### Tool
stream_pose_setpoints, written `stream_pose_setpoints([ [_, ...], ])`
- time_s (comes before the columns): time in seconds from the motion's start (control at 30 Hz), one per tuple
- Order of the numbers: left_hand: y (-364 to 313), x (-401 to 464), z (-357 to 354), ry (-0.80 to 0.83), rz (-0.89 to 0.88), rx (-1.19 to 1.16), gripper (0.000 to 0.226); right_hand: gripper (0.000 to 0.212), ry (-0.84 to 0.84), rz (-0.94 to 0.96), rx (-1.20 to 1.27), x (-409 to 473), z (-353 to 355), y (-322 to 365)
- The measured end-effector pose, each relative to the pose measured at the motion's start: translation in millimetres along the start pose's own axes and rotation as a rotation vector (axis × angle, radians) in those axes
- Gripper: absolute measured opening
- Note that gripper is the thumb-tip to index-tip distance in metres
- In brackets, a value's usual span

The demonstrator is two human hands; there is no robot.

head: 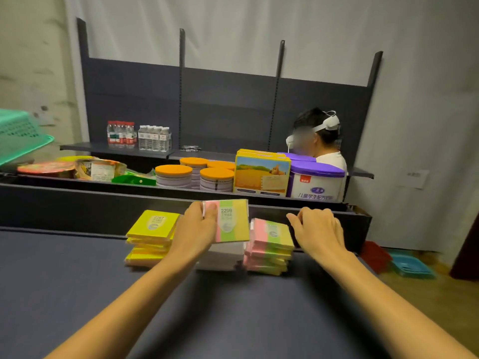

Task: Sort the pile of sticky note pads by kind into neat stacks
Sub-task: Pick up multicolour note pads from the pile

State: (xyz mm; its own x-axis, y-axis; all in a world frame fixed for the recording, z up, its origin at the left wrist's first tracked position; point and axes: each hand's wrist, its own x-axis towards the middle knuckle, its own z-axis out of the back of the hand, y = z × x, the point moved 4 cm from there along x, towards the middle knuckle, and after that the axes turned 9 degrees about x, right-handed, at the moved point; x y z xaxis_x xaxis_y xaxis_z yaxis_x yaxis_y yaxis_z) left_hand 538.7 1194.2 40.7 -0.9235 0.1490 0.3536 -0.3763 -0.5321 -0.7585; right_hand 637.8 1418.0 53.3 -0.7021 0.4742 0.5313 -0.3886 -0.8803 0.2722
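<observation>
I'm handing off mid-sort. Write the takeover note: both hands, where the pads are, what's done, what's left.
Left hand pinches a pink-green-yellow striped pad above the middle stack.
Right hand is open, fingers by the far edge of the striped stack, holding nothing.
Yellow stack sits on the left of the dark table.
Done: three stacks formed.
Left: place the held pad with its kind, probably the striped stack; square up the uneven stacks.

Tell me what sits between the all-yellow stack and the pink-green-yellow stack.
In the head view, a white stack sits between them, with the left hand holding a striped pad above it.
</observation>
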Motion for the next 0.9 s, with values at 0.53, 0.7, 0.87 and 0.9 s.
stream_pose_setpoints([
  [0.53,-55.2,20.8,-68.2,0.239,0.061,0.236,0.037,0.033,0.023,0.341,-0.306,-15.8,16.4,-87.1],
  [0.7,-66.3,13.9,-69.6,0.234,0.027,0.331,0.039,0.034,0.016,0.353,-0.281,-17.6,17.7,-93.0],
  [0.87,-78.4,13.4,-79.2,0.258,-0.015,0.448,0.032,0.03,-0.017,0.352,-0.246,-24.2,18.2,-97.3],
  [0.9,-79.8,12.7,-80.0,0.251,-0.021,0.481,0.032,0.027,-0.015,0.347,-0.255,-25.4,17.9,-98.9],
])
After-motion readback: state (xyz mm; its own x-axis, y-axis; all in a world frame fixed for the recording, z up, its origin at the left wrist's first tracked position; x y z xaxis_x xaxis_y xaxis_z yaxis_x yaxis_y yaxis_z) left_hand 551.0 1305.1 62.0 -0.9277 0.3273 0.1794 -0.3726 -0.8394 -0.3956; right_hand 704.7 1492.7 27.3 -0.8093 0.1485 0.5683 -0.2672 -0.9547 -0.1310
